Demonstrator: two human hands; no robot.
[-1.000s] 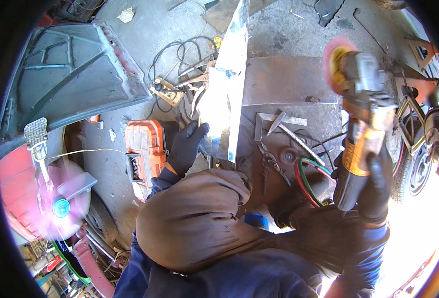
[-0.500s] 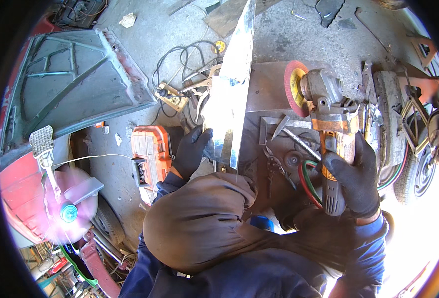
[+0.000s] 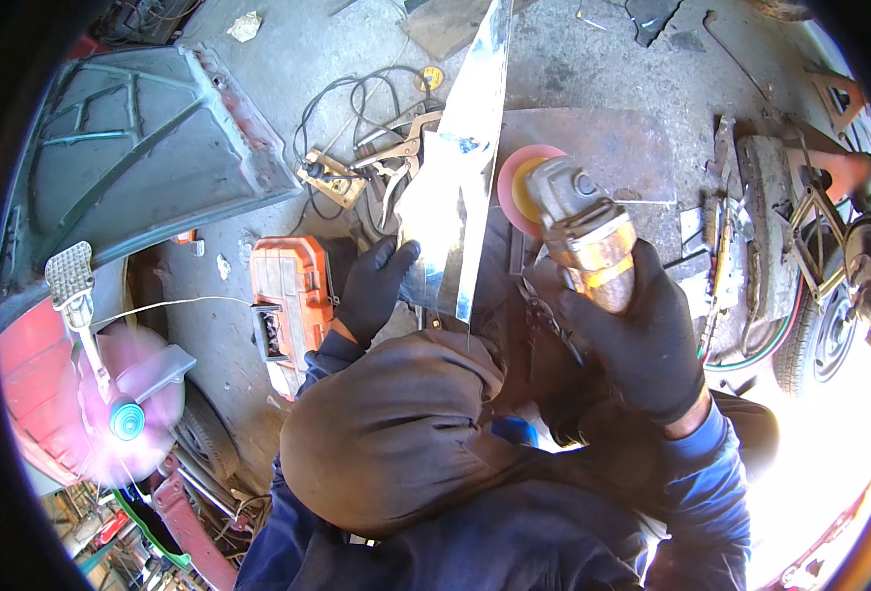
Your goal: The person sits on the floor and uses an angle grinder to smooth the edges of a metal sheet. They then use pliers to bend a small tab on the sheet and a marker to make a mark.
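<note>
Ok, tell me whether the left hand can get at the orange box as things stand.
Probably yes: the orange box appears beside the left hand with nothing visibly between, but that hand would need to release the shiny metal sheet.

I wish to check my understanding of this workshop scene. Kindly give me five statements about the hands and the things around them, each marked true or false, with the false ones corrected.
1. The black-gloved right hand holds an orange-and-grey angle grinder. True.
2. The black-gloved left hand holds nothing. False: it holds the long, shiny metal sheet near its lower end.
3. An orange-and-grey, box-shaped toolbox is left of the left hand. True.
4. The grinder's round pink-and-yellow disc appears left of the metal sheet. False: it appears to the right.
5. A pink-bladed fan with a blue hub is at the picture's left side. True.
</note>
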